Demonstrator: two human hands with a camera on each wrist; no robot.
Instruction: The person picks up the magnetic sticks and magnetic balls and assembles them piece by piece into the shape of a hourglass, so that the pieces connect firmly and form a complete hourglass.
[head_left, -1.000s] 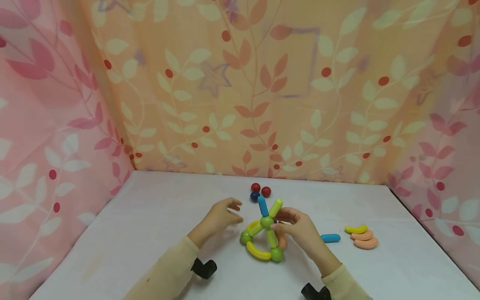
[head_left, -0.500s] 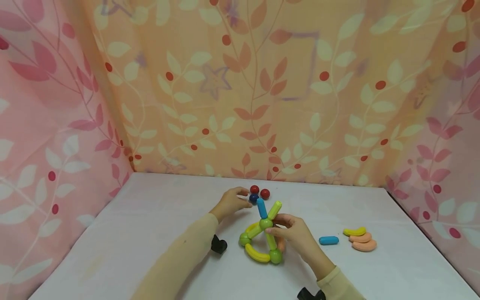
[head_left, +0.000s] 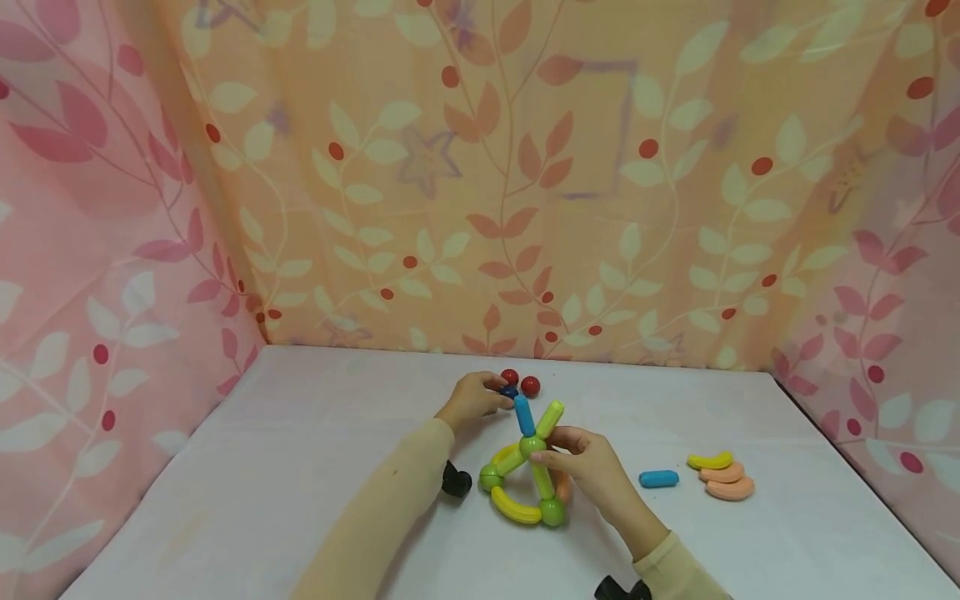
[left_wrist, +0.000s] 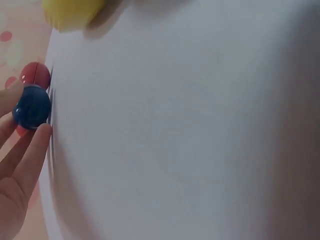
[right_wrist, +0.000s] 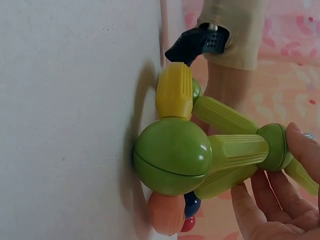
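With thumb and fingers my left hand pinches a dark blue ball at the back of the table. Red balls lie right beside it. My right hand grips a magnetic-stick frame by its top green ball. Lime rods slope down from that ball to green balls at the base. Curved yellow sticks and an orange stick join the base balls. A blue rod and a lime rod point up from the top ball.
A loose blue rod lies right of my right hand. Farther right are a curved yellow stick and two curved orange sticks. Patterned cloth stands behind the white table.
My left hand has moved from beside the frame, back and to the right, and now holds the dark blue ball. My right hand stays at the frame's top ball.
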